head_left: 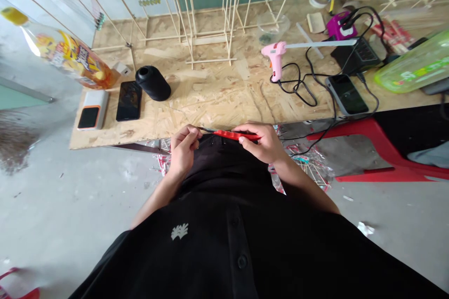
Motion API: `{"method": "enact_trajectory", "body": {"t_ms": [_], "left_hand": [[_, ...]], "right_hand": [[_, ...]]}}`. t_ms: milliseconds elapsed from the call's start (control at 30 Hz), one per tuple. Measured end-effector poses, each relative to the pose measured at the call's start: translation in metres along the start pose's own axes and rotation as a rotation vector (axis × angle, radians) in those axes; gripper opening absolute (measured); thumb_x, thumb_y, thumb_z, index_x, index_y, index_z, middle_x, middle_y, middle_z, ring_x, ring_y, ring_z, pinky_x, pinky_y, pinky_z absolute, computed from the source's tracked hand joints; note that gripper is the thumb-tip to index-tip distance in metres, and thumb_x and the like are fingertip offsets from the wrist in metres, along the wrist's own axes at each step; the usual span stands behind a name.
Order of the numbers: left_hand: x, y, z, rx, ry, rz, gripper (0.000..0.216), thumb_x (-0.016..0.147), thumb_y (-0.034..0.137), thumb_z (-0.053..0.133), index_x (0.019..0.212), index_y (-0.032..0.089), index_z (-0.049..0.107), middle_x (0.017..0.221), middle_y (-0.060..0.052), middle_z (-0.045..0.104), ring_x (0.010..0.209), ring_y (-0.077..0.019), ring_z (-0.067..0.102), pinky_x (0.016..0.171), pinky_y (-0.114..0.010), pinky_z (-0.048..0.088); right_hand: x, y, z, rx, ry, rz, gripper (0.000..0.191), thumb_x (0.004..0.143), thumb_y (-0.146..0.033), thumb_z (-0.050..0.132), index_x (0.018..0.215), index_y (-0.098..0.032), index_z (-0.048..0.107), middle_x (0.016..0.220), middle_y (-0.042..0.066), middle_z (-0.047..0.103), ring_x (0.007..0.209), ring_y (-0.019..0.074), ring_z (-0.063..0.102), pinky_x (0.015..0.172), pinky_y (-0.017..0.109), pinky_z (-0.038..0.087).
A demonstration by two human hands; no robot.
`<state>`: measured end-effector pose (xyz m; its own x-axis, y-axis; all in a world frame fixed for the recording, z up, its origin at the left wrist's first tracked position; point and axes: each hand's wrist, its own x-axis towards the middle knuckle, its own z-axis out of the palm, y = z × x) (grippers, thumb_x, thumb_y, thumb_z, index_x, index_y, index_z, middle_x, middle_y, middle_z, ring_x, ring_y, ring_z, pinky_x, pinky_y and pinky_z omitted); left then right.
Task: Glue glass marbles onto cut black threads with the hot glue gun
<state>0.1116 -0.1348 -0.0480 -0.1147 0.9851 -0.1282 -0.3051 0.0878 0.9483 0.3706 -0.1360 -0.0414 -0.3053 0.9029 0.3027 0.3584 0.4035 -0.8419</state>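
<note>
My right hand [261, 140] is wrapped around a pair of red-handled pliers [231, 135], held level at the table's front edge. Their grey metal tip points left, toward my left hand [184, 147]. The fingers of that hand are pinched together at a thin dark piece by the tip; what it is I cannot make out. Beyond the hands, two thin strands [267, 103] lie on the wooden board tabletop [210, 98]. A pink glue gun [275, 58] with a long glue stick rests farther back on the right.
Frames of thin sticks [210, 32] stand along the back. On the left are a drink bottle [70, 56], a black bottle [153, 83], a phone [128, 101] and a power bank [93, 111]. Cables, another phone [347, 95] and a green bottle [414, 63] occupy the right, above a red chair [382, 149].
</note>
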Motion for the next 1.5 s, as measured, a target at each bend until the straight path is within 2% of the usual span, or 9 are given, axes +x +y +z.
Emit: {"method": "enact_trajectory", "body": {"t_ms": [200, 367, 933, 1500], "left_hand": [[-0.0020, -0.0008, 0.0004, 0.041, 0.010, 0.066, 0.034, 0.083, 0.044, 0.091, 0.070, 0.020, 0.072, 0.061, 0.002, 0.044, 0.055, -0.0079, 0.031, 0.049, -0.024, 0.020], [-0.0026, -0.0014, 0.0010, 0.063, 0.014, 0.055, 0.035, 0.083, 0.046, 0.090, 0.070, 0.020, 0.072, 0.059, 0.004, 0.040, 0.053, -0.0077, 0.028, 0.050, -0.025, 0.016], [-0.0002, -0.0064, 0.0003, 0.071, 0.025, 0.057, 0.030, 0.079, 0.041, 0.087, 0.067, 0.018, 0.071, 0.056, 0.005, 0.040, 0.049, -0.0058, 0.030, 0.046, -0.021, 0.018], [0.0026, 0.0014, 0.0016, 0.101, 0.046, -0.035, 0.025, 0.071, 0.037, 0.083, 0.061, 0.018, 0.069, 0.055, 0.007, 0.031, 0.050, -0.0051, 0.022, 0.045, -0.019, 0.016]], "right_hand": [[-0.0003, -0.0006, 0.0000, 0.005, 0.000, -0.003, 0.029, 0.100, -0.041, 0.070, 0.114, -0.021, 0.084, 0.100, 0.007, 0.086, 0.086, 0.0234, 0.080, 0.079, 0.037, 0.059], [-0.0007, 0.0009, -0.0003, 0.001, 0.005, 0.005, 0.030, 0.100, -0.044, 0.071, 0.114, -0.022, 0.084, 0.100, 0.007, 0.086, 0.086, 0.0241, 0.080, 0.079, 0.038, 0.059], [-0.0023, 0.0030, 0.0019, 0.023, -0.029, 0.040, 0.028, 0.098, -0.038, 0.071, 0.116, -0.021, 0.085, 0.100, 0.007, 0.086, 0.086, 0.0240, 0.079, 0.078, 0.037, 0.058], [-0.0055, 0.0063, 0.0066, 0.055, 0.017, 0.050, 0.034, 0.103, -0.047, 0.070, 0.118, -0.021, 0.086, 0.101, 0.008, 0.085, 0.085, 0.0229, 0.079, 0.080, 0.038, 0.059]]}}
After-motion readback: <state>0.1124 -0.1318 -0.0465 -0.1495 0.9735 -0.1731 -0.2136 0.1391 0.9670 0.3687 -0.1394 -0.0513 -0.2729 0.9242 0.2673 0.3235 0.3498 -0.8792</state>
